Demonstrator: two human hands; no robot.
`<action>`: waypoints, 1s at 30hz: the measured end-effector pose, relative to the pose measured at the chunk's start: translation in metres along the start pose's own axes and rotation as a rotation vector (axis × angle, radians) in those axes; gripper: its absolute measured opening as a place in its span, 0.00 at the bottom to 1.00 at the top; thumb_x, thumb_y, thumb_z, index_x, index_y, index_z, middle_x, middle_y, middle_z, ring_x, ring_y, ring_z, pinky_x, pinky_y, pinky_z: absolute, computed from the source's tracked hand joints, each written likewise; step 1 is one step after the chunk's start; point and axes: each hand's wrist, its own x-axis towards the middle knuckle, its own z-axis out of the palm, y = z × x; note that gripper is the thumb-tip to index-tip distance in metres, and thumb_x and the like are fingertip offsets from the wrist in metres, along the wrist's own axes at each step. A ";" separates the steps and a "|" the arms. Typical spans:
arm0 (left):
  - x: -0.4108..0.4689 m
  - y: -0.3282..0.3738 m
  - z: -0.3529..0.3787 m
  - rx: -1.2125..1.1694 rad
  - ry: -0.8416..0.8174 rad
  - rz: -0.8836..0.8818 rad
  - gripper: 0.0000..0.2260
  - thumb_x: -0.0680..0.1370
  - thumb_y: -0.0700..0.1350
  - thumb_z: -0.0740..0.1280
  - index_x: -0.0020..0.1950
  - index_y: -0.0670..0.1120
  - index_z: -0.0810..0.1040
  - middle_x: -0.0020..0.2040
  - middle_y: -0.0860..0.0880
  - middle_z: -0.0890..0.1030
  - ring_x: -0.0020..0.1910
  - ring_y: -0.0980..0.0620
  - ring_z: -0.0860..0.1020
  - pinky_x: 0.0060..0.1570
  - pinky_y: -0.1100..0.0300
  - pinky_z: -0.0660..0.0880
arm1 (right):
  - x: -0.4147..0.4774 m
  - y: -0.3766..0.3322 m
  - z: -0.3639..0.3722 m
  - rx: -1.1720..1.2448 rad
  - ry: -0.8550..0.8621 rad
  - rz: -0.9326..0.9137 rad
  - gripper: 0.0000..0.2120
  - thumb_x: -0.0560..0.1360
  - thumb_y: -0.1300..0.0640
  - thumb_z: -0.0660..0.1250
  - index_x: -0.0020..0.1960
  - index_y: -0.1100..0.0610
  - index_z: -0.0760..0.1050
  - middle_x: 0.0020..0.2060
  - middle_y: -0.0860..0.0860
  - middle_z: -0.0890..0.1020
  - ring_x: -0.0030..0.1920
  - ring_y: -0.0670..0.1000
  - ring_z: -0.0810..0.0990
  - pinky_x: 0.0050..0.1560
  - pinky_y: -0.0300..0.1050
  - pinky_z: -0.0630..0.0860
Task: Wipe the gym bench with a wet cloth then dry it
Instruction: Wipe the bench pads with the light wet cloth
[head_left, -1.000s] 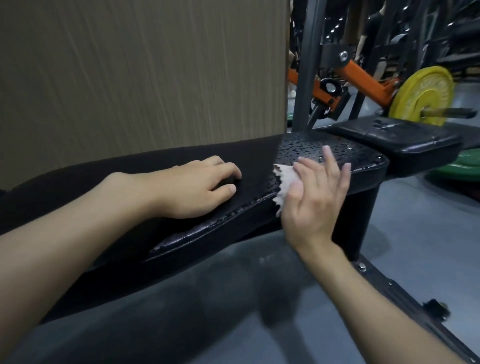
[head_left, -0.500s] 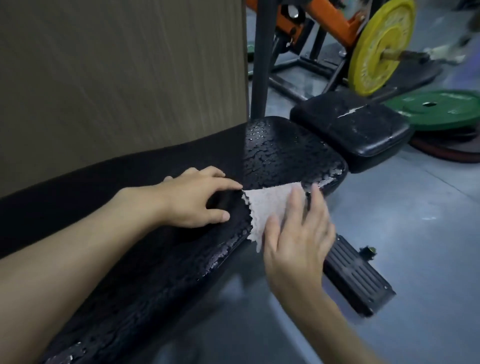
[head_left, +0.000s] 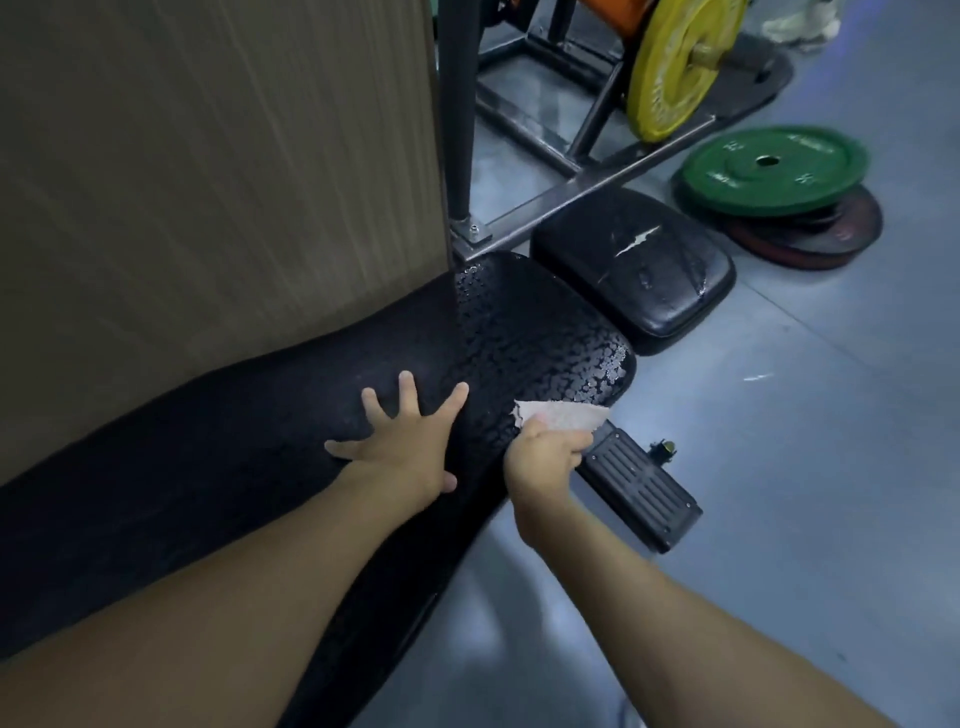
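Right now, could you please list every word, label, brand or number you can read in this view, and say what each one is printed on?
Nothing here can be read with confidence.
Green weight plate: pale raised markings around its face, too small and blurred to read.
Yellow weight plate: faint lettering along the rim, blurred.
Dark red plate under the green one: small marks, unreadable.
Gym bench, torn black pad, cloth: no text visible.

The yellow weight plate (head_left: 675, 67) at one o'clock was cut off by the top edge, and the right hand (head_left: 545, 457) hid part of the cloth (head_left: 563, 415).
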 end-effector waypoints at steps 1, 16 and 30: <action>0.002 0.004 -0.002 0.001 -0.019 -0.018 0.47 0.77 0.46 0.71 0.75 0.70 0.37 0.77 0.47 0.28 0.75 0.34 0.32 0.64 0.21 0.52 | -0.001 0.001 -0.003 0.019 0.002 0.015 0.30 0.82 0.51 0.54 0.76 0.67 0.49 0.74 0.67 0.58 0.72 0.66 0.63 0.69 0.56 0.64; 0.056 0.047 -0.034 -0.031 -0.114 -0.070 0.56 0.69 0.56 0.77 0.69 0.74 0.28 0.70 0.47 0.17 0.71 0.34 0.24 0.63 0.20 0.46 | 0.077 -0.036 -0.041 0.019 0.144 0.082 0.21 0.82 0.53 0.54 0.70 0.64 0.60 0.64 0.57 0.71 0.59 0.55 0.71 0.53 0.39 0.62; 0.058 0.031 -0.037 -0.016 -0.020 0.022 0.54 0.67 0.65 0.74 0.72 0.71 0.32 0.75 0.47 0.26 0.74 0.33 0.31 0.66 0.22 0.48 | 0.118 -0.077 -0.051 -0.918 0.077 -0.196 0.22 0.76 0.48 0.55 0.65 0.59 0.67 0.60 0.59 0.74 0.65 0.61 0.70 0.69 0.58 0.61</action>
